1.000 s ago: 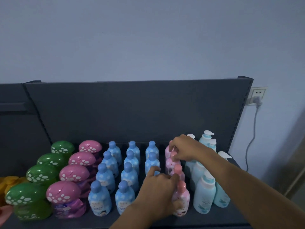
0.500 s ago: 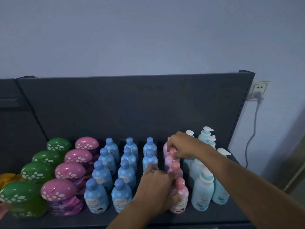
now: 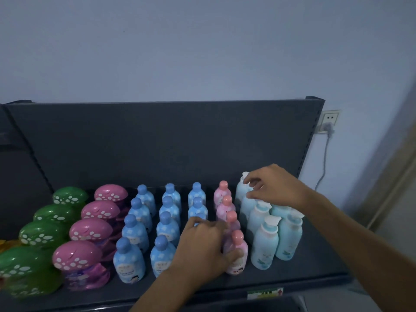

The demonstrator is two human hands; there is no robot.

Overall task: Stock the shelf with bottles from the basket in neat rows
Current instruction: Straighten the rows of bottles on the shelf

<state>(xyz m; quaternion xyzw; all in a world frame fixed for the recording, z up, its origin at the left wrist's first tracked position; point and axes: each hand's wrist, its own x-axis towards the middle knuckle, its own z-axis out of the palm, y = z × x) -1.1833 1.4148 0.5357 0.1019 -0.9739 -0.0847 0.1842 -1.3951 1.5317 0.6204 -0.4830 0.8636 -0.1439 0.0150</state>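
Hands both on the stock: left hand (image 3: 202, 246) low near the front edge, right hand (image 3: 275, 185) reached toward the back right corner. Largest first.

Shelf (image 3: 315, 275): dark deck, upright back panel, bare strip along the front edge and at the right end. Basket not in view.

Stock stands upright in files running from front edge to back panel. From the left: green domed bottles (image 3: 42, 233), pink domed bottles (image 3: 90, 228), three files of blue-capped bottles (image 3: 135, 230), one pink-capped column (image 3: 225, 206), then pump bottles (image 3: 264, 242) two files wide at the right end.

Front pink-capped bottle (image 3: 237, 255): nearest the front edge in its file, long axis vertical, just beside the front pump bottle. Left hand grips it, thumb across its front. That hand also hides the front of the third blue file, so no count there.

Rear pump bottle (image 3: 242, 190): right thumb and forefinger curl either side of its white pump head. Pinching or only touching, I cannot tell.

Judgement: straightening step, task near its end. The relation that matters is that the pink file lies directly ahead of my left hand and runs away toward the back panel, so the left is the nearer hand for it. The right is well apart, over the pumps. Any push on the front bottle should go along the file, not across it, or it knocks the pump bottle beside it
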